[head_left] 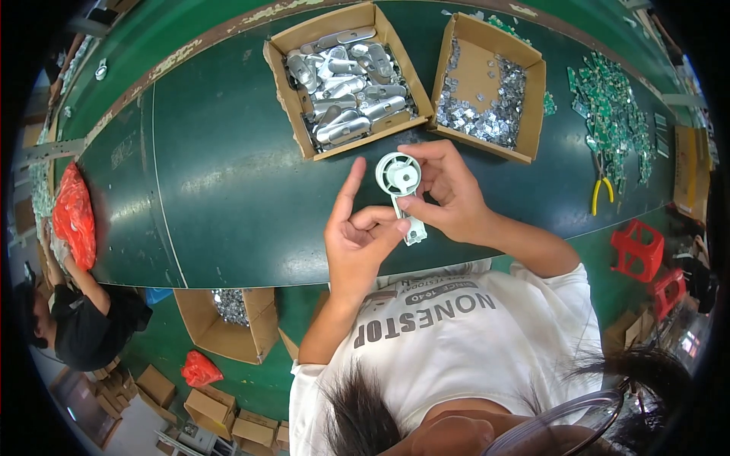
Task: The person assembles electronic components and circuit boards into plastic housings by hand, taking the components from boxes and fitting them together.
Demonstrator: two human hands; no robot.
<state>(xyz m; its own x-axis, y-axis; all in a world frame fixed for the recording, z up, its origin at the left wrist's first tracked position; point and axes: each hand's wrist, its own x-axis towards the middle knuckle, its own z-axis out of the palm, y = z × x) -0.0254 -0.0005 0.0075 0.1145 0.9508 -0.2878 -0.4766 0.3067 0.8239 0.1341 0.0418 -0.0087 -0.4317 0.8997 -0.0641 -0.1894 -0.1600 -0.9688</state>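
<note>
Between my two hands, above the near edge of the table, is a pale mint plastic housing [398,175] with a round, spoked ring at the top and a narrow stem below. My right hand [450,194] grips it by the ring, fingers behind and thumb at the ring's lower edge. Lower down, my left hand [357,234] has thumb and a bent finger closed at the stem, while its index finger points upward, apart from the ring. The stem's lower end shows a small cutout.
Ahead stands a cardboard box of silvery elongated shells [344,90]; beside it, a box of small metal pieces [494,102]. Farther right lie green circuit boards [608,106] and yellow-handled pliers [601,190]. A red bag [74,213] and a co-worker [91,319] are at left.
</note>
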